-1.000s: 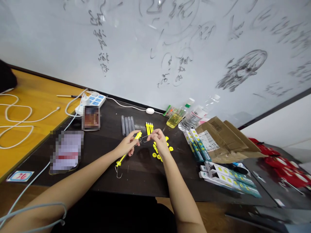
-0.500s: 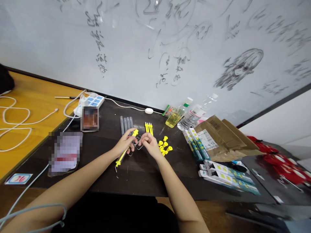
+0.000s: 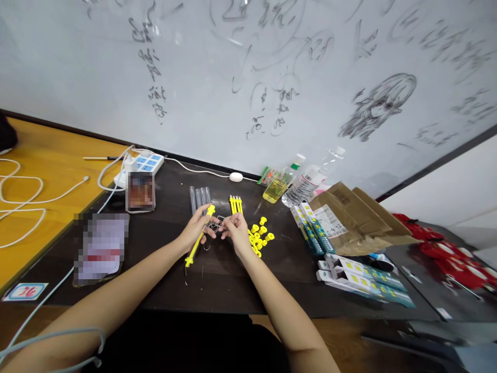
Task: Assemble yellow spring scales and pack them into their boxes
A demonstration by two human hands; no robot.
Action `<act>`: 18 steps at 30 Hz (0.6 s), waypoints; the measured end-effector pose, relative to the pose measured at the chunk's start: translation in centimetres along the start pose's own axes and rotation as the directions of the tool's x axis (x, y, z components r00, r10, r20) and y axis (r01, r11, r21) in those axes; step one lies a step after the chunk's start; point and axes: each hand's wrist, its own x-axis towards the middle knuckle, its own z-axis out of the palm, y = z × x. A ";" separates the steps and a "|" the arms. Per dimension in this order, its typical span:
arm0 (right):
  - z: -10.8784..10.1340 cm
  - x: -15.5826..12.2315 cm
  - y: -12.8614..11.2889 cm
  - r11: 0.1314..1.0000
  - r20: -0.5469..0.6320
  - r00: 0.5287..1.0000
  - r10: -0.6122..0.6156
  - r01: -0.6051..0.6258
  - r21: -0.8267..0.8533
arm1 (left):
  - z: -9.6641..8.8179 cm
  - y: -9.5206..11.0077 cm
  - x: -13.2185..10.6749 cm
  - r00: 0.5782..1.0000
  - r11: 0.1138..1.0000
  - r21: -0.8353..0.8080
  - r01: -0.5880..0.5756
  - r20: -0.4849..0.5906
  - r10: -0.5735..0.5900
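My left hand (image 3: 198, 226) is closed round a yellow spring scale (image 3: 197, 242), a slim clear tube with yellow ends. The scale slants, its lower end towards me. At my right hand (image 3: 235, 228), the fingers pinch a thin metal wire hook (image 3: 227, 221). Between both hands lies a tangle of wire hooks (image 3: 213, 226), partly covered by fingers. Just beyond my left hand stand several clear tubes (image 3: 200, 197) side by side. Several yellow rods (image 3: 235, 203) lie beyond my right hand, and a pile of yellow caps (image 3: 262, 230) sits to its right.
Teal-and-white boxes (image 3: 365, 282) and a brown paper bag (image 3: 349, 217) lie to the right. Bottles (image 3: 281, 184) stand at the whiteboard (image 3: 194, 103). On the left are a power strip (image 3: 149, 163), a phone (image 3: 104, 243) and white cables (image 3: 58, 282).
My right hand has shifted slightly and more of the wire tangle shows between the hands. My left hand keeps its hold on the spring scale. The whole view has drifted a little.
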 end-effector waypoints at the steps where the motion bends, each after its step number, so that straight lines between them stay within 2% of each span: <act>1: 0.0 0.0 0.0 1.000 0.011 1.000 0.025 -0.025 -0.005 | 0.1 0.0 -0.1 0.999 1.000 -0.002 0.020 0.030 -0.020; 5: -0.2 -0.2 -0.3 0.992 0.138 0.984 0.115 -0.107 -0.061 | 0.5 -0.2 -0.2 0.997 0.999 -0.018 0.042 0.066 -0.041; 8: -0.7 -0.2 -0.9 0.979 0.294 0.943 0.155 -0.107 -0.173 | 0.2 -0.4 -0.1 0.998 0.999 0.047 -0.011 0.056 0.008; 12: -1.2 -0.4 -1.4 0.943 0.485 0.866 0.124 0.048 -0.328 | -0.3 -0.7 0.0 0.983 0.945 0.280 -0.166 0.127 0.135; 15: -1.2 -0.5 -1.3 0.909 0.488 0.871 0.053 0.161 -0.385 | -0.4 -0.6 -0.2 0.972 0.910 0.350 -0.222 0.148 0.180; 18: -1.1 -0.6 -1.3 0.828 0.376 0.926 -0.037 0.239 -0.507 | -0.3 -0.3 -0.5 0.965 0.869 0.419 -0.263 0.125 0.232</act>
